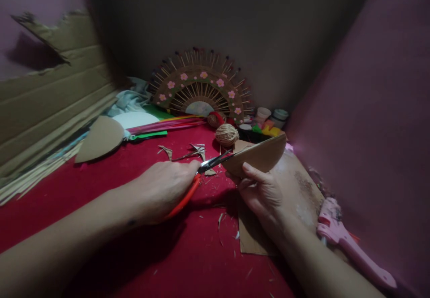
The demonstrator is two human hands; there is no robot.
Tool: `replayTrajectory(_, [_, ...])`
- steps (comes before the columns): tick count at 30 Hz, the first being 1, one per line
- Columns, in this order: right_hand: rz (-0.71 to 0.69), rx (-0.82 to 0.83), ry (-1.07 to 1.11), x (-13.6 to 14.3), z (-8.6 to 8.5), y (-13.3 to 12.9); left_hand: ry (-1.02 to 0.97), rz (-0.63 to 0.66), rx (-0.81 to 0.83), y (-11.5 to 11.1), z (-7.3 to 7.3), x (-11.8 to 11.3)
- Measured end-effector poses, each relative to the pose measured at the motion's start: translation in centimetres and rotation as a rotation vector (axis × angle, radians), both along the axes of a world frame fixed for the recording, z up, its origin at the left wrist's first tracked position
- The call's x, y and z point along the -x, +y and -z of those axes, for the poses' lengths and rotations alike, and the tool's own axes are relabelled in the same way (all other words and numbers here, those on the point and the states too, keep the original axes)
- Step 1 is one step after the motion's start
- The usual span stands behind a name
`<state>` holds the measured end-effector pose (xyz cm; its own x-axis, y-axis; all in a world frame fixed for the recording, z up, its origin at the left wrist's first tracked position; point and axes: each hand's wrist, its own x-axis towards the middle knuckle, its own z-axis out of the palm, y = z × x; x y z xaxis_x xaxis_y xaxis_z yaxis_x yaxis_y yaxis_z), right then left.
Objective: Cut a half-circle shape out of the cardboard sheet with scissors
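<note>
My left hand (168, 186) is closed around the orange handles of a pair of scissors (184, 199). The parted blades point right and meet the left tip of a curved cardboard piece (258, 157). That piece is pinched in my right hand (262, 190), thumb on the near face and fingers behind, mostly hidden. Below the blades lie cardboard scraps (210, 171) on the red cloth (134, 244). A ball of twine (226, 135) sits just beyond the cardboard piece.
A decorated stick fan (201, 80) leans at the back. Another cardboard piece (101, 139) lies left, near thin sticks (43, 168). On the right are a pink glue gun (352, 244) and a stained board (298, 186). Small tubs (278, 118) stand behind.
</note>
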<state>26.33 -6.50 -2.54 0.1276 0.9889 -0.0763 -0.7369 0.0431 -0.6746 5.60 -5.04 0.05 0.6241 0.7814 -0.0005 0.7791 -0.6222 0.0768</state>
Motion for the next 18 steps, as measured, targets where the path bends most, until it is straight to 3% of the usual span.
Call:
replayTrajectory(9, [0.037,0.003,0.048,0.1,0.0,0.0,0.125,0.036,-0.053,-0.2,-0.9,0.1])
replayTrajectory(14, [-0.008,-0.013,0.026,0.0,0.0,0.0,0.155,0.047,-0.088,-0.2,-1.0,0.0])
replayTrajectory(18, [-0.001,-0.023,0.048,-0.1,-0.4,-0.1,0.216,-0.054,-0.11,0.0,-1.3,-0.2])
